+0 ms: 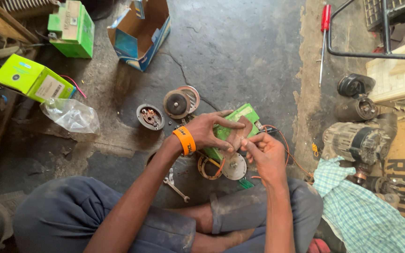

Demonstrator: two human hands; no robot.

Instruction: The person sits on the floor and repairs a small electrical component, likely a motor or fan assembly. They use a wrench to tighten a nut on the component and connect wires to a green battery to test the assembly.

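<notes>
A brown sheet is pinched between the left hand and right hand, above a green box on the floor, beside a disc.

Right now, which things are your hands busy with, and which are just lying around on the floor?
In hand:
left hand and right hand, both holding a small brown sheet
green box right under it
round metal disc

Lying about:
spanner
red screwdriver
open cardboard box
plastic bag
checked cloth
</notes>
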